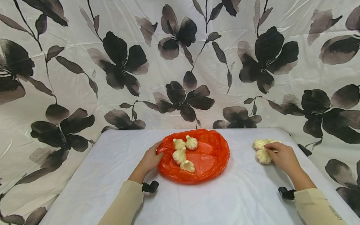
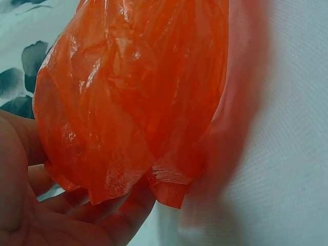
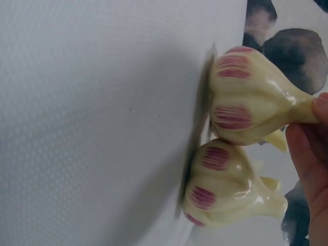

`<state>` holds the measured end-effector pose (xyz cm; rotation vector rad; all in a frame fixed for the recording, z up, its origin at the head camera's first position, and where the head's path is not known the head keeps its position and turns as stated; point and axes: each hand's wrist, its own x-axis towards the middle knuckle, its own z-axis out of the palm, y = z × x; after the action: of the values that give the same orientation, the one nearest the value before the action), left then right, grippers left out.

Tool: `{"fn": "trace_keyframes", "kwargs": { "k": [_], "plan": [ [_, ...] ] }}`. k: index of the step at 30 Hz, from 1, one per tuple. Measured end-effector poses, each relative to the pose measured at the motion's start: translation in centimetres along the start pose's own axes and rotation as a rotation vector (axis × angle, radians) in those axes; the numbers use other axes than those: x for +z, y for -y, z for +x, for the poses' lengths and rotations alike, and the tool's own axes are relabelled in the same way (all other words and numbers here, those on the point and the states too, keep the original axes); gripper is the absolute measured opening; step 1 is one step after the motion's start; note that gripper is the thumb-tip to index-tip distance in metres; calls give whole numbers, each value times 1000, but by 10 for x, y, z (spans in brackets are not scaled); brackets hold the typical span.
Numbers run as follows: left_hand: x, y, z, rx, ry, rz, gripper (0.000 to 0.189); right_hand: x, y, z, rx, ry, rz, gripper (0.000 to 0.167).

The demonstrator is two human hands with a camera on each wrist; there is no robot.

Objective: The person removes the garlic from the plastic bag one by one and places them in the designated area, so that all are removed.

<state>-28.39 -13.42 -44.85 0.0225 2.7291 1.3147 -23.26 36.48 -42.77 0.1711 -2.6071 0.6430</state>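
Note:
A round, open red plastic bag lies on the white table with several garlic bulbs inside its left half. My left hand holds the bag's left rim, thumb over the edge and fingers outside; in the left wrist view those fingers lie behind the red film. To the right stands a small cluster of garlic bulbs. There my right hand pinches one garlic bulb by its stem between thumb and fingers. Beside it sits another pink-streaked bulb, with more bulbs partly hidden behind.
White cloth covers the table, its far edge meeting a floral curtain. A stretch of tabletop separates the bag from the right cluster. Black wrist mounts sit at both cuffs.

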Motion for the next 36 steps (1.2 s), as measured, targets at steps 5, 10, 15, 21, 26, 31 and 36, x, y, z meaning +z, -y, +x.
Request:
{"fn": "trace_keyframes", "kwargs": {
  "k": [5, 10, 15, 21, 26, 31, 36],
  "plan": [
    [0, 1, 0, -5, 3, -8, 60, 0, 1, -1, 28, 31, -1, 18],
    [1, 1, -1, -5, 0, -6, 60, 0, 3, 0, 58, 62, 7, 19],
    [1, 1, -1, -15, 0, -12, 61, 0, 5, 1, 77, 80, 13, 20],
    [1, 2, -1, -31, 1, -22, 61, -1, 9, 3, 71, 78, 9, 21],
    [2, 3, -1, -48, 3, -26, 61, -1, 14, 5, 5, 35, 2, 19],
    [2, 2, -1, -43, -2, -23, 61, -2, 24, 8, -33, 32, -4, 19],
    [0, 1, -2, -19, -3, -19, 60, -2, 37, 11, -70, 23, 22, 18]
  ]
}}
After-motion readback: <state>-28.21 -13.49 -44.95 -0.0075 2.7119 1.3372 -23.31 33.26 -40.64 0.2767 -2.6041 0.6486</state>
